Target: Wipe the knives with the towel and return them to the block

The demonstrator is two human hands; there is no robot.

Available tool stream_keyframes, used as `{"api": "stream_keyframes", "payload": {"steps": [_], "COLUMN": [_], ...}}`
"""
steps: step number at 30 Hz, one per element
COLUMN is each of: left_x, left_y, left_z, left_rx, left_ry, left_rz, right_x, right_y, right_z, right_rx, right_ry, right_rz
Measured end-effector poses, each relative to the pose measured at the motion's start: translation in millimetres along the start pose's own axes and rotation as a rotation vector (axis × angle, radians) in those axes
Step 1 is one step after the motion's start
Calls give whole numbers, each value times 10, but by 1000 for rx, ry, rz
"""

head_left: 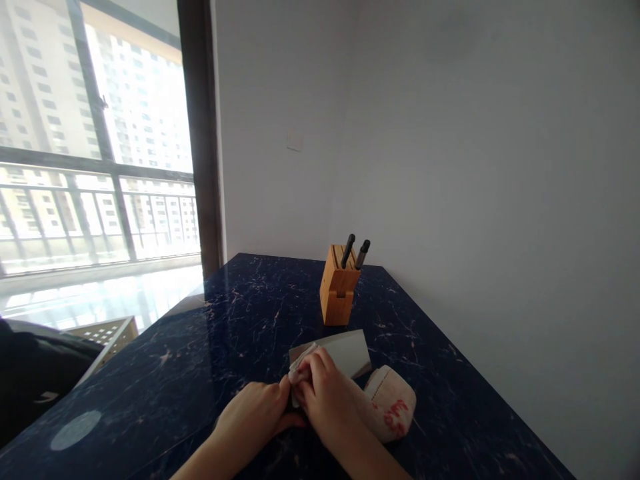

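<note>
A wide cleaver blade lies flat on the dark blue marbled table. My right hand rests on the blade's near end, fingers pressed together on a white cloth with red print that bunches out to the right of my wrist. My left hand sits just left of it, touching it, fingers curled closed. What they grip is hidden, and the cleaver's handle does not show. A wooden knife block with two black handles stands upright beyond the blade.
A plain wall runs along the table's right edge and behind it. A large window with a railing is at the left. A dark object lies off the table's left side.
</note>
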State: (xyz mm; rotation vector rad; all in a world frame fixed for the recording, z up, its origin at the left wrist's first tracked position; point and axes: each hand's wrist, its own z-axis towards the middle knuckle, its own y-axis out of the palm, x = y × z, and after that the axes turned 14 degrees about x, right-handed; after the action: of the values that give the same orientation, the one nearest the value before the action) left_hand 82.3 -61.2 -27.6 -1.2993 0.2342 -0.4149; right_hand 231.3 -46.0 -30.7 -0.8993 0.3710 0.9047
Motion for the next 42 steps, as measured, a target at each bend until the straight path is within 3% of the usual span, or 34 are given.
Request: {"api": "stream_keyframes", "payload": {"steps": [4,11,20,27,34,37,42], "left_x": [44,31,50,32,64,64,55], "left_y": [8,41,51,66,25,12,7], "left_z": [11,13,14,7,8,14,8], "left_rx": [-4,-7,-14,-10,-4,-24,-6], "left_ry": [37,66,-20,-15,-89,-112,-117], "left_rz": [47,36,31,32,29,21,16], "right_x": [-19,-62,87,23,378,474,223], "right_y": [-37,41,83,74,-82,-162,-237], "right_z": [82,-87,-51,-97,101,161,89], "right_rx": [100,-81,-45,-164,90,126,-13], "right_ry": [-10,-231,-168,-293,-166,-139,-164], "right_rz": [-98,-170,-176,-206,-309,-325,-363]}}
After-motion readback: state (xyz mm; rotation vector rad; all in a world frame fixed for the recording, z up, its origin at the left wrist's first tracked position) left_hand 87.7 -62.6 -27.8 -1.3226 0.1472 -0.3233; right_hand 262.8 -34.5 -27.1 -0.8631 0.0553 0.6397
